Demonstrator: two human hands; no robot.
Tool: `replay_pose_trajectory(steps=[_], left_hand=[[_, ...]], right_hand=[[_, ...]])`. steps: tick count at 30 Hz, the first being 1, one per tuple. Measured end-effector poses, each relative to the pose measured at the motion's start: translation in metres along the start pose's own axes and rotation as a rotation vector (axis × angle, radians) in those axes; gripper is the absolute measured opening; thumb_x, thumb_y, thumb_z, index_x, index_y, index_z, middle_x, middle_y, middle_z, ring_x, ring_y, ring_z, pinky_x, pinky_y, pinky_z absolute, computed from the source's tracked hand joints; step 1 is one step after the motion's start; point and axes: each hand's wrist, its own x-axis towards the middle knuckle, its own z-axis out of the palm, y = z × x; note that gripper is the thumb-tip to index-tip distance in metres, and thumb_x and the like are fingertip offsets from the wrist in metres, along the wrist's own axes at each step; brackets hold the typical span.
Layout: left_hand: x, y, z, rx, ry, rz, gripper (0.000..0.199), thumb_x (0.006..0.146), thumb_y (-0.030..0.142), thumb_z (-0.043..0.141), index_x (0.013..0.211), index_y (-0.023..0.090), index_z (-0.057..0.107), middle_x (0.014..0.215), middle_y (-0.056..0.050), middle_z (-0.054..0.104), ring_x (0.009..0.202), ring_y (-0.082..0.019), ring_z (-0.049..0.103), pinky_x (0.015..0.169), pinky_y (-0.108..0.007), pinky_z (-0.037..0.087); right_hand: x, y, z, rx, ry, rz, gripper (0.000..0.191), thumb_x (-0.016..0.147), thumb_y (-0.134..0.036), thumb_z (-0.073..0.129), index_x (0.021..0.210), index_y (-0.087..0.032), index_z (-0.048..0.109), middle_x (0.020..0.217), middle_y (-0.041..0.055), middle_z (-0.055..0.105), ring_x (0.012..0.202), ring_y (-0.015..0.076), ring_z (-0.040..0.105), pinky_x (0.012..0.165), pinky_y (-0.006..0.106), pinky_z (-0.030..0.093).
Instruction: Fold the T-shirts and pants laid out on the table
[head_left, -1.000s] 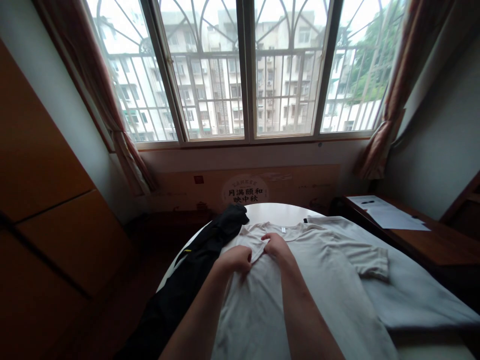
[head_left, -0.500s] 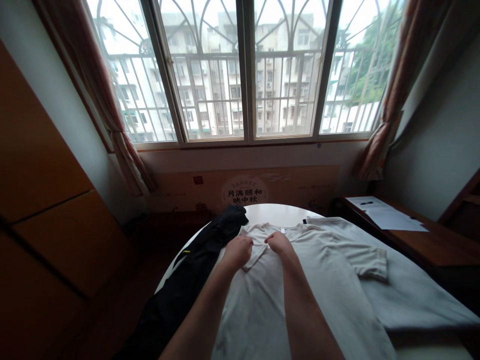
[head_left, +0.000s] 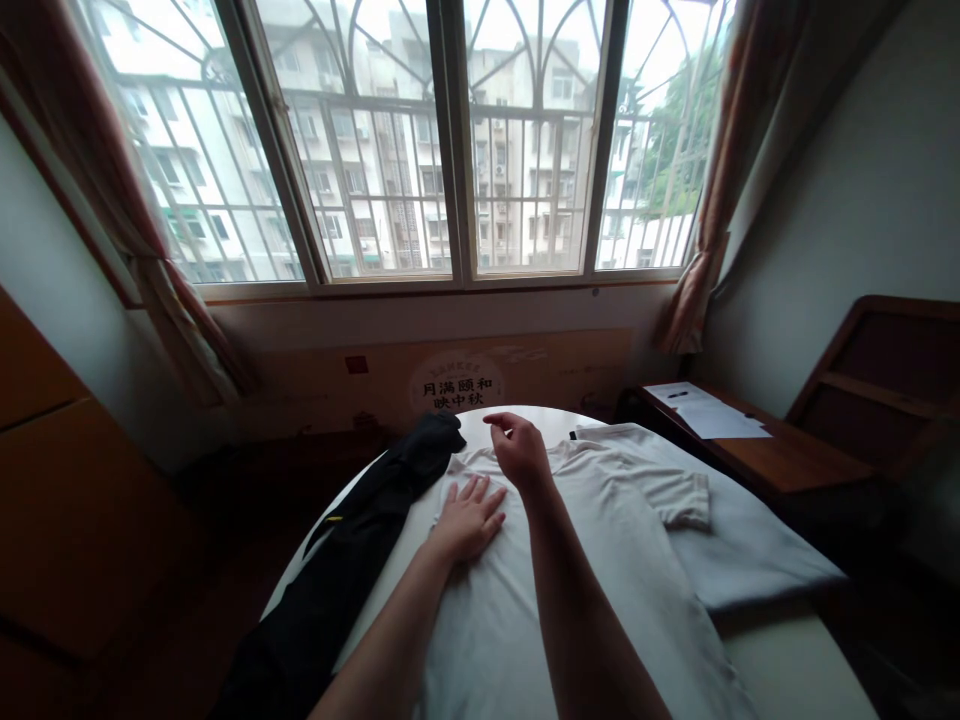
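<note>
A white short-sleeved T-shirt (head_left: 592, 560) lies spread on a round white table (head_left: 795, 650), its collar toward the window. My left hand (head_left: 470, 520) rests flat on the upper left of the shirt, fingers spread and holding nothing. Over the collar is my right hand (head_left: 519, 450), its fingers loosely bent, with a gap between thumb and forefinger and nothing visible in them. It hides part of the neckline. The shirt's right sleeve (head_left: 686, 498) lies stretched out sideways, while the left sleeve is mostly covered by my left hand.
Black clothing (head_left: 375, 530) with a small yellow mark lies along the table's left side. Another pale garment (head_left: 750, 560) is under the shirt's right side. To the right, papers (head_left: 709, 415) and a pen lie on a wooden surface (head_left: 810, 460). A barred window is ahead.
Both hands have let go of the shirt near the collar. The left now lies flat on the fabric; the right has risen toward the table's far edge. My view has turned slightly right.
</note>
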Motion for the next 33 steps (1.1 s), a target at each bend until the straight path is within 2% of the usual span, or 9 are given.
replay_pose_trajectory(steps=[4,7,10,16,19,21,25,29,33], left_hand=[[0.0,0.004,-0.006,0.009,-0.009,0.005,0.056,0.101,0.052,0.032,0.154,0.033,0.036,0.167,-0.009,0.023,0.154,-0.035,0.014,0.119,-0.064,0.011],[0.0,0.005,-0.007,0.028,-0.022,-0.005,0.059,0.101,0.053,0.03,0.155,0.029,0.035,0.166,-0.013,0.022,0.154,-0.036,0.014,0.12,-0.063,0.011],[0.001,0.004,-0.007,0.035,-0.027,-0.006,0.061,0.101,0.054,0.03,0.156,0.029,0.033,0.166,-0.015,0.022,0.154,-0.036,0.014,0.119,-0.063,0.011],[0.0,0.005,-0.009,0.027,-0.03,-0.01,0.061,0.1,0.055,0.03,0.156,0.031,0.033,0.166,-0.014,0.022,0.154,-0.036,0.014,0.119,-0.064,0.012],[-0.001,0.006,-0.011,0.017,-0.025,-0.008,0.06,0.1,0.055,0.03,0.155,0.032,0.035,0.166,-0.014,0.022,0.153,-0.037,0.014,0.118,-0.064,0.013],[-0.001,0.006,-0.012,0.015,-0.022,-0.01,0.059,0.1,0.055,0.03,0.155,0.032,0.036,0.166,-0.014,0.023,0.153,-0.037,0.015,0.118,-0.064,0.013],[0.0,0.005,-0.011,0.023,-0.017,-0.008,0.06,0.1,0.054,0.032,0.156,0.031,0.034,0.165,-0.015,0.024,0.153,-0.037,0.016,0.118,-0.063,0.013],[0.003,0.0,-0.006,0.025,0.001,-0.003,0.06,0.101,0.052,0.031,0.157,0.03,0.032,0.165,-0.014,0.026,0.153,-0.035,0.017,0.119,-0.062,0.015],[0.007,-0.005,-0.001,-0.005,0.025,-0.029,0.063,0.102,0.05,0.024,0.159,0.023,0.026,0.164,-0.012,0.027,0.153,-0.031,0.019,0.12,-0.06,0.016]], right_hand=[[-0.01,-0.03,-0.015,-0.008,-0.191,-0.152,0.03,0.091,-0.029,0.055,0.11,-0.023,0.076,0.093,0.0022,0.077,0.077,0.015,0.068,0.075,0.025,0.051],[-0.015,-0.01,-0.038,-0.222,-0.412,-0.198,0.031,0.088,-0.029,0.059,0.113,-0.023,0.076,0.096,0.0041,0.078,0.084,0.0175,0.069,0.079,0.027,0.05],[-0.015,0.042,-0.083,-0.522,-0.395,-0.138,0.032,0.087,-0.029,0.059,0.112,-0.023,0.076,0.1,0.0057,0.078,0.096,0.0212,0.069,0.087,0.029,0.049],[-0.004,0.174,-0.222,-0.842,-0.105,0.337,0.041,0.09,-0.024,0.053,0.129,-0.02,0.066,0.125,0.0124,0.07,0.112,0.0259,0.066,0.092,0.032,0.046],[-0.007,0.217,-0.267,-0.853,-0.088,0.493,0.04,0.089,-0.025,0.059,0.126,-0.012,0.067,0.129,0.0211,0.066,0.12,0.0314,0.062,0.095,0.035,0.045],[-0.011,0.233,-0.277,-0.841,-0.104,0.538,0.035,0.088,-0.028,0.064,0.115,-0.008,0.072,0.124,0.0247,0.068,0.118,0.0332,0.063,0.094,0.035,0.046],[-0.016,0.247,-0.275,-0.808,-0.121,0.599,0.032,0.081,-0.038,0.073,0.097,-0.009,0.076,0.113,0.024,0.072,0.113,0.0356,0.066,0.091,0.037,0.047],[-0.012,0.25,-0.271,-0.775,-0.077,0.648,0.036,0.074,-0.041,0.078,0.09,-0.01,0.076,0.105,0.0239,0.074,0.111,0.0393,0.066,0.089,0.041,0.048],[-0.008,0.243,-0.267,-0.69,0.005,0.664,0.027,0.066,-0.032,0.082,0.08,-0.009,0.075,0.084,0.0204,0.074,0.1,0.0388,0.069,0.08,0.039,0.051]])
